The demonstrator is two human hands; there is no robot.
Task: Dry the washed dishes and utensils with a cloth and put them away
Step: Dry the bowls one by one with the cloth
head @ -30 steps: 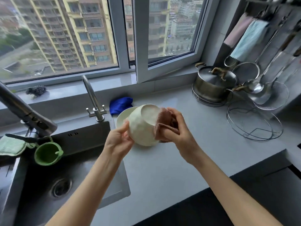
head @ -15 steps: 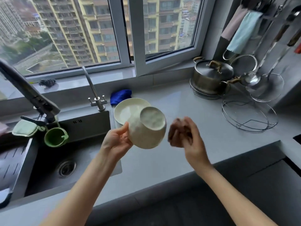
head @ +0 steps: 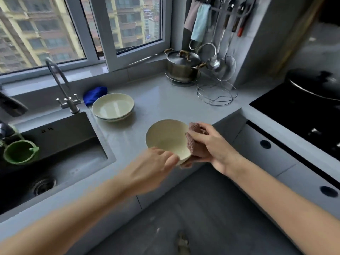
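Note:
A cream bowl [head: 166, 138] is held upright over the counter's front edge, its inside facing me. My left hand [head: 152, 165] grips its near rim from the left. My right hand [head: 209, 144] holds a brownish-pink cloth [head: 193, 142] against the bowl's right rim and outer wall; the cloth wraps under the bowl. Behind them, two stacked cream plates [head: 113, 107] rest on the grey counter [head: 165, 100] next to the sink.
A dark sink [head: 60, 155] with a tap [head: 62, 85] and a green cup [head: 20, 150] is at left. A blue cloth [head: 94, 94] lies behind the plates. A steel pot [head: 182, 66], wire rack [head: 216, 94] and hanging utensils fill the corner. A black hob [head: 301, 107] is at right.
The bowl has been turned from bottom-up to opening-up and lowered toward the counter edge. My right hand with the cloth came back onto its right rim. The view swung right.

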